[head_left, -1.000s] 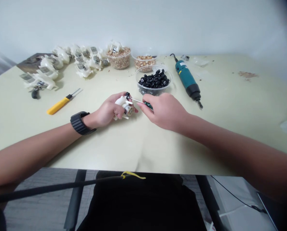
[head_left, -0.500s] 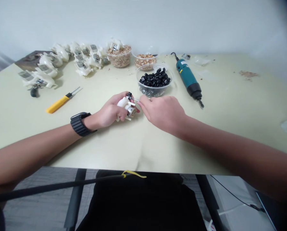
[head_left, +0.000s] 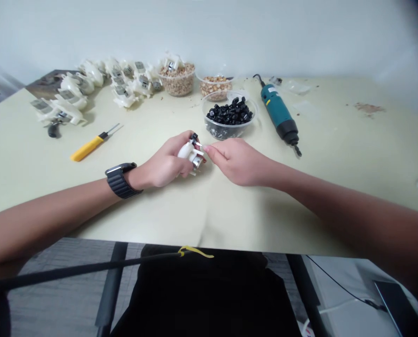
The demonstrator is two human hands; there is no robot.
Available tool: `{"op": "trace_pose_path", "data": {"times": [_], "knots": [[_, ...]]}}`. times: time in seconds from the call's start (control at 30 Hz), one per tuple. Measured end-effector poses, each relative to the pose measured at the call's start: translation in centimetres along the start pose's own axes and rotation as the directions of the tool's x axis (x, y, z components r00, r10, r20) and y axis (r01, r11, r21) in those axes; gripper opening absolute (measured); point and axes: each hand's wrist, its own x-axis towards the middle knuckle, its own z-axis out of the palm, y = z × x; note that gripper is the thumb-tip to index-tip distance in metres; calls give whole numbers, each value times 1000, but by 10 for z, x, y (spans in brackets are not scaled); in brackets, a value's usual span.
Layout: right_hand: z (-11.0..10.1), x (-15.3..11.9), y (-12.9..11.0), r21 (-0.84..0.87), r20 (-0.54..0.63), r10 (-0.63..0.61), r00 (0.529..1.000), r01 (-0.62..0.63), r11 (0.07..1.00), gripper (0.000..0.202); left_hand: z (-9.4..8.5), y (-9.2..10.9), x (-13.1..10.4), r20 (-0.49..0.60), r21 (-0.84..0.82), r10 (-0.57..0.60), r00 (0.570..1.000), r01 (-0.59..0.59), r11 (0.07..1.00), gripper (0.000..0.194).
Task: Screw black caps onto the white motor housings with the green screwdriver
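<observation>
Clasped in left hand (head_left: 166, 164), midway between front and back edges of the tabletop (head_left: 170, 213): white motor housing (head_left: 185, 150), black fitting (head_left: 194, 136) left exposed, likely for access; slim metal shaft (head_left: 199, 144) pinched in right hand (head_left: 238, 161), aimed at fitting, contact unclear; clear tub (head_left: 224, 133) of small black plastic parts (head_left: 230, 112) just beyond, probably for easy reach

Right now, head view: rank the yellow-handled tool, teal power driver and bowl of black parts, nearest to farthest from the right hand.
From the right hand:
1. Bowl of black parts: just beyond it.
2. Teal power driver: beyond, to the right.
3. Yellow-handled tool: far left, past the left hand.
</observation>
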Motion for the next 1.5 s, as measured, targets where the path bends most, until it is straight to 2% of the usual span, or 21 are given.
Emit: {"op": "trace_pose_path", "data": {"times": [0.13,0.23,0.37,0.47,0.6,0.67,0.73,0.83,0.93,1.03,1.1,1.2,1.33,1.4,1.5], "knots": [[1,-2,6,307,134,110,985,-147,940,50,0,-1,0,1,8,-2,1000,2,1000,36],[0,-3,6,368,183,105,978,-167,915,51,-2,-3,-2,17,36,7,1000,-8,999,38],[-2,-2,7,251,106,15,994,-42,967,53,-5,-7,-2,30,81,44,999,-46,996,38],[1,-4,10,87,38,-58,998,55,995,54,-5,-6,-2,46,222,113,993,-121,968,34],[8,-9,8,-228,-27,-1,1000,-6,974,52,-3,-2,-2,71,345,169,983,-183,921,34],[11,-9,5,-282,-61,10,998,-27,959,52,-1,-2,-2,50,365,176,983,-182,913,34],[12,-7,2,-219,-47,-17,999,6,976,52,-1,-3,-3,30,388,188,982,-185,903,34],[9,-3,1,-29,-10,-29,1000,28,999,55,-1,-5,-3,24,408,207,978,-198,891,32],[6,1,2,142,60,48,997,-56,988,59,-2,-7,-1,23,419,236,971,-224,880,31],[3,2,5,271,184,111,977,-159,949,62,-4,-9,4,57,423,268,962,-266,866,32],[2,3,6,296,198,138,970,-193,935,63,-5,-11,8,67,396,275,959,-278,875,34],[-2,6,6,270,134,184,974,-214,939,63,-8,-15,15,21,307,258,966,-252,918,37],[-8,5,11,325,76,210,975,-224,919,51,-12,-22,22,-83,66,150,985,-145,987,42],[-7,3,15,327,10,162,987,-156,932,39,-11,-25,25,-147,-63,94,985,-104,993,46],[0,1,19,256,-196,30,980,21,966,24,-4,-24,24,-235,-211,47,971,-98,972,51]]}}
